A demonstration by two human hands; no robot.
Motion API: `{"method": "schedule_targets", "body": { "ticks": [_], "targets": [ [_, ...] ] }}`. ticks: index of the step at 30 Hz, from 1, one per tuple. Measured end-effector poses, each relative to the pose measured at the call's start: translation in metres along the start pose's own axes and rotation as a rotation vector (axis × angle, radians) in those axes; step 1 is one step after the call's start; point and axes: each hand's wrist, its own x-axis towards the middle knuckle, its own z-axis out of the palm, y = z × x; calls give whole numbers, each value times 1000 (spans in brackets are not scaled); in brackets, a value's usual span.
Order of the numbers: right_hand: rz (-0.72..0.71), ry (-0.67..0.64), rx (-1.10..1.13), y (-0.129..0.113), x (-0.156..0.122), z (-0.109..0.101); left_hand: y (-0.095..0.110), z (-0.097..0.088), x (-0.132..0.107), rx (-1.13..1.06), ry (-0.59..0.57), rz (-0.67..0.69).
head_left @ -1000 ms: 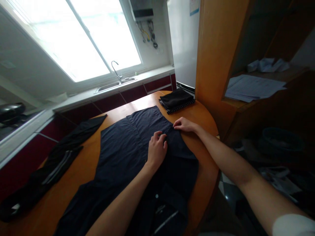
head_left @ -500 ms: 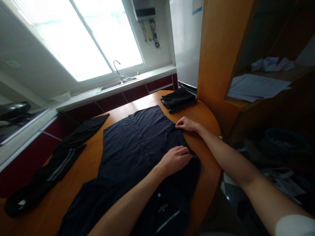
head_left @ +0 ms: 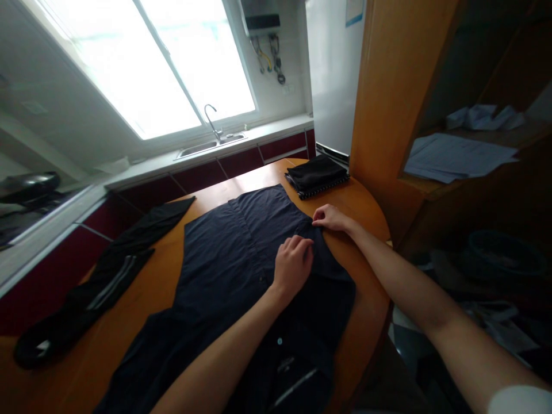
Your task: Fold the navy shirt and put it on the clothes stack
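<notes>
A dark navy button-up shirt [head_left: 219, 259] lies spread on the orange-brown table, its collar toward me and its hem toward the window. My right hand [head_left: 331, 218] pinches the shirt's right edge near the hem between thumb and fingertips. Over the shirt's right part is my left hand [head_left: 293, 263], its fingers loosely bent and apart, holding nothing that I can see. Whether those fingertips touch the cloth is hard to make out. A white button shows near the collar.
A stack of folded black clothes [head_left: 317, 175] sits at the table's far right. Black trousers with pale stripes [head_left: 107, 276] lie along the left side. Beyond the wooden table [head_left: 366, 213] are a sink [head_left: 198, 149] and a fridge [head_left: 334, 80]; papers [head_left: 457, 155] lie on a shelf at right.
My left hand has moved from the shirt's right edge up and left, closer to my right hand. My right hand keeps its pinch on the edge. The view has shifted slightly.
</notes>
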Motion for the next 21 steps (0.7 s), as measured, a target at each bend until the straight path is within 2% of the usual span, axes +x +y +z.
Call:
{"method": "schedule_targets", "body": {
  "ticks": [2,5,8,12,15,17,21],
  "targets": [
    [8,-5,-3,-1,0,-1,-10,0,1,172,-5,-177],
    [6,-20,-3,-2,0,-3,-20,1,1,280,-104,-284],
    [6,-27,3,-5,-1,-4,-24,5,0,120,-125,-264],
    [24,-31,2,-8,-3,-5,-24,6,2,-109,67,-189],
    [28,-42,-17,-11,-5,-7,-25,3,3,-136,167,-167],
    [21,-45,-24,-12,-5,-8,-26,2,3,-101,126,-170],
    [14,-22,10,-11,-4,-8,-25,0,0,0,-42,-220]
  ]
}}
